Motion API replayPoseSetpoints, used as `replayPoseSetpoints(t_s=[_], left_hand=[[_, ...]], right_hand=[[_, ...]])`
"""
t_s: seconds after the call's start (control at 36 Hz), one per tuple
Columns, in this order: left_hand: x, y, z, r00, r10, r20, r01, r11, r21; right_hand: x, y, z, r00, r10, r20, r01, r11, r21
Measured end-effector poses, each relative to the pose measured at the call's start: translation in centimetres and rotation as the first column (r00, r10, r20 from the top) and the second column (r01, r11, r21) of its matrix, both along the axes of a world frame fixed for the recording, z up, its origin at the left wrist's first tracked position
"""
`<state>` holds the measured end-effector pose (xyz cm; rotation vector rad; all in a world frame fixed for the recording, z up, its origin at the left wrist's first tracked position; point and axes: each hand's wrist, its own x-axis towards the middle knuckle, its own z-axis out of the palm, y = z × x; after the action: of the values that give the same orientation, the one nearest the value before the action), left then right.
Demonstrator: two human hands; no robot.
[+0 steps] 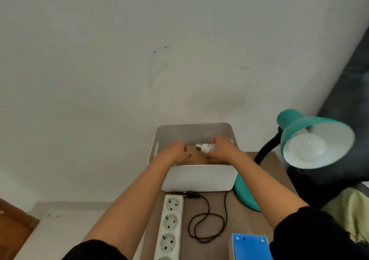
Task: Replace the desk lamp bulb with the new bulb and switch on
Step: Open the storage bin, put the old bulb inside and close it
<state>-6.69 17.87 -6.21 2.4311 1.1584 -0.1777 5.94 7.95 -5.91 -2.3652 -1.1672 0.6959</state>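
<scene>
A small white bulb (204, 147) with a metal screw base pointing left lies sideways in my right hand (221, 149), inside a white plastic box (197, 178) with a cardboard-brown floor. My left hand (175, 150) rests in the same box just left of the bulb, fingers curled, holding nothing I can see. At the right stands a teal desk lamp (311, 138) on a black gooseneck; a round white bulb (307, 147) sits in its shade, unlit. Its teal base (246, 194) rests on the table behind my right forearm.
A white power strip (171, 225) with several sockets lies on the wooden table, with the lamp's black cord (207, 219) coiled beside it. A blue-topped box (250, 246) sits at the front edge. The wall is close behind the box; dark furniture stands at the right.
</scene>
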Motion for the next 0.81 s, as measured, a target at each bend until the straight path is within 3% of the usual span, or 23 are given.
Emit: replayPoseSetpoints(t_s=[0.39, 0.58, 0.81], left_hand=[[-0.3, 0.2, 1.1, 1.000, 0.000, -0.025, 0.000, 1.000, -0.029], [-2.2, -2.7, 5.8, 0.999, -0.030, 0.015, 0.030, 1.000, 0.006], [-7.0, -10.0, 9.0, 0.993, -0.092, 0.078, 0.087, 0.994, 0.062]], right_hand=[[-0.4, -0.5, 0.6, 0.998, 0.040, 0.053, -0.036, 0.996, -0.084], [-1.9, -4.5, 5.4, 0.999, 0.027, 0.044, -0.028, 0.999, 0.041], [-5.7, -13.2, 8.7, 0.989, 0.004, 0.150, -0.020, 0.994, 0.106]])
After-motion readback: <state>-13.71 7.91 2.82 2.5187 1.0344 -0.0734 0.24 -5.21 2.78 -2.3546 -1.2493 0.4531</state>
